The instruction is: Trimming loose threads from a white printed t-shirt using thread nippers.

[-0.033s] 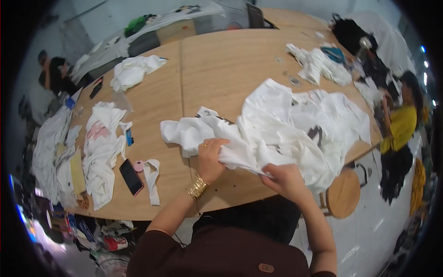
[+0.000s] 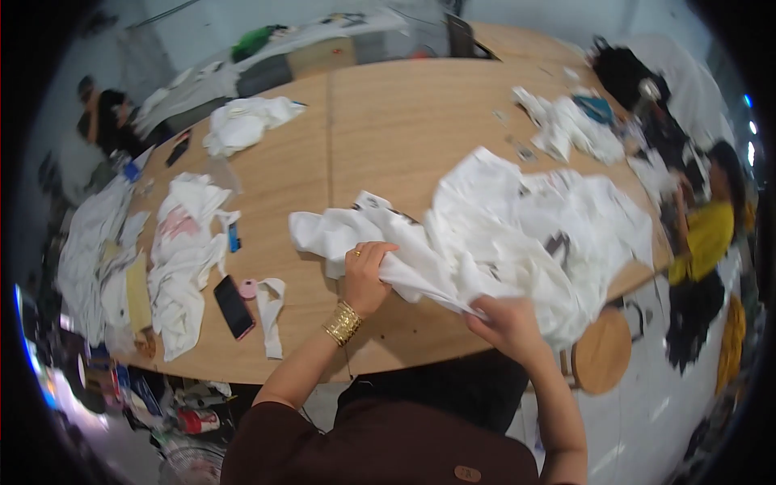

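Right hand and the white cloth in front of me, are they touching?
Touching. The head view shows the right hand gripping the near edge of the white cloth, whose folds run straight into its grasp.

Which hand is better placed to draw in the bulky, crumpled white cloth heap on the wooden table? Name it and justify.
Right, most likely. The right hand pinches white cloth right beside the heap; the left hand, below which sits a gold-coloured bracelet, holds cloth farther left.
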Motion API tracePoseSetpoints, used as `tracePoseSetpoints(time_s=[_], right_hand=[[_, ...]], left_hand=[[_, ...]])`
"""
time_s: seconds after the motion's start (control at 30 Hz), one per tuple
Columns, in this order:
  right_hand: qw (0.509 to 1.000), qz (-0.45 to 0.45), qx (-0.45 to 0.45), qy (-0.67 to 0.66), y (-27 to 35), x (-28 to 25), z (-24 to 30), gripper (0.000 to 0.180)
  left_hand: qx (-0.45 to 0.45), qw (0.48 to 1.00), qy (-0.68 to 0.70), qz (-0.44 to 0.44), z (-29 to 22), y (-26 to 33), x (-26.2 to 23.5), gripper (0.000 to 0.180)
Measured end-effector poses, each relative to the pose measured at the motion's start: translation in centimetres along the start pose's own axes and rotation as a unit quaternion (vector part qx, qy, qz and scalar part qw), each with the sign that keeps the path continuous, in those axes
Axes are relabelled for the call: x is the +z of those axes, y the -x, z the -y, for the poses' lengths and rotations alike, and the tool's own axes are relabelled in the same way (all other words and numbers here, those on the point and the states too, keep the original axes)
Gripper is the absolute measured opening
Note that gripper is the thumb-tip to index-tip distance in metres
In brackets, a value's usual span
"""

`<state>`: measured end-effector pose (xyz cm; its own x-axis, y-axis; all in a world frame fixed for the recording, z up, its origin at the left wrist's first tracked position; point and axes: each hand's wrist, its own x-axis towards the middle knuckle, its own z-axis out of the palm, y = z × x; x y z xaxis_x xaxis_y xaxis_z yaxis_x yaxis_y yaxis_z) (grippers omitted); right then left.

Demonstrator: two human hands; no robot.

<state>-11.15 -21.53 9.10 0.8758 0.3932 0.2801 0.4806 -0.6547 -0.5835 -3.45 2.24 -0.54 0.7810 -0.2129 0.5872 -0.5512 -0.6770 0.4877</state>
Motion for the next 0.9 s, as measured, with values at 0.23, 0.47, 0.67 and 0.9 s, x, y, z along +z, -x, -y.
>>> tracePoseSetpoints(time_s=[0.23,0.47,0.67,0.9], right_hand=[[0.970,-0.189,0.083,-0.127,0.0,-4.1,0.4,0.010],[0.965,-0.075,0.073,-0.239,-2.1,-11.7,-1.6,0.016],[0.929,0.208,0.091,0.292,-7.5,-11.3,-5.7,0.021],[0.750,-0.444,-0.088,0.483,-17.8,-22.1,-3.1,0.033]], left_hand=[[-0.052,0.986,0.032,0.155,7.8,-2.5,-4.4,0.017],[-0.124,0.738,0.583,0.315,-1.2,-8.4,-14.8,0.033],[-0.015,0.947,-0.059,0.316,6.5,-13.9,-12.1,0.029],[-0.044,0.957,-0.215,-0.189,3.5,-26.3,-26.0,0.050]])
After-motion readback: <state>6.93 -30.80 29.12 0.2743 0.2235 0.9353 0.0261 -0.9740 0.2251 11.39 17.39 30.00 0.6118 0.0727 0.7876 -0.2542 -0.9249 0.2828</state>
